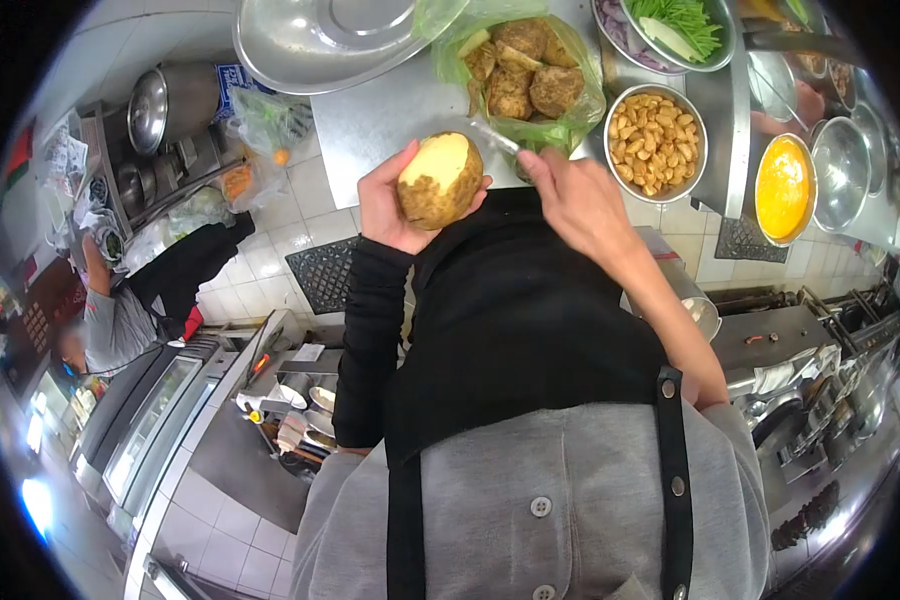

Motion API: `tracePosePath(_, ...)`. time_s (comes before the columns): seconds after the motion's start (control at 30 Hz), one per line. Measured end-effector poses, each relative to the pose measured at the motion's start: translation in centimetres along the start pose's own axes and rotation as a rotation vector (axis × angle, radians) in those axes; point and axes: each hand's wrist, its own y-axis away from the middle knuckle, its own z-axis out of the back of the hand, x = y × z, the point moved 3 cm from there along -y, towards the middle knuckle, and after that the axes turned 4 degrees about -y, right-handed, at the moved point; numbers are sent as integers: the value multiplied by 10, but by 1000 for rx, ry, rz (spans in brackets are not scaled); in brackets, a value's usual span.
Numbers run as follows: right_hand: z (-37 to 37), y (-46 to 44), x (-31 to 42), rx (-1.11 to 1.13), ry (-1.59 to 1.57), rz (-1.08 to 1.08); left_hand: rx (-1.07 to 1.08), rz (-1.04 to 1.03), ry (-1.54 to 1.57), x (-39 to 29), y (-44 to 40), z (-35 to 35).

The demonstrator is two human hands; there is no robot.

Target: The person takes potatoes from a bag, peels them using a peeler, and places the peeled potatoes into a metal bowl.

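Observation:
My left hand (382, 204) cups a large potato (440, 195) from below. Bare yellow flesh shows on the potato's upper part, while brown, dirty skin covers the lower part. My right hand (582, 200) is closed on a slim, pale peeler (496, 136), which points up and left, just right of the potato and apart from it. Behind my hands, an open green plastic bag (592, 100) holds several unpeeled, soil-covered potatoes (512, 92). The bag rests on the metal table (345, 130).
A large steel basin (280, 70) stands at the back left. To the right are a bowl of golden-brown nuts (654, 142), a bowl of cut greens (698, 30) and a bowl of orange-yellow liquid (783, 190). Another person (120, 325) is at far left.

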Motion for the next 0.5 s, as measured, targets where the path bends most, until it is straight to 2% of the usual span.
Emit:
tracePosePath(0.07, -1, 7, 17, 18, -49, 42, -14, -86, -81, -1, -9, -3)
tracePosePath(0.1, -3, 9, 24, 42, -48, 86, 4, -90, -11, 0, -16, 2)
tracePosePath(0.2, -14, 13, 36, 2, -64, 261, 65, -60, -71, 2, -25, 7)
tracePosePath(0.23, -14, 14, 41, 83, -54, 192, 7, -103, -95, 4, -27, 4)
tracePosePath(0.33, -19, 9, 28, -21, -16, 295, -36, -102, -147, 4, -22, -3)
tracePosePath(0.37, -21, 1, 16, -6, 48, 211, -89, -110, -135, 4, -24, 3)
tracePosePath(0.47, -12, -17, -30, -2, 140, -49, 38, 60, -42, 3, -5, 2)
tracePosePath(0.5, -8, -14, -26, -18, 93, -42, 126, 46, -61, 2, -1, 0)
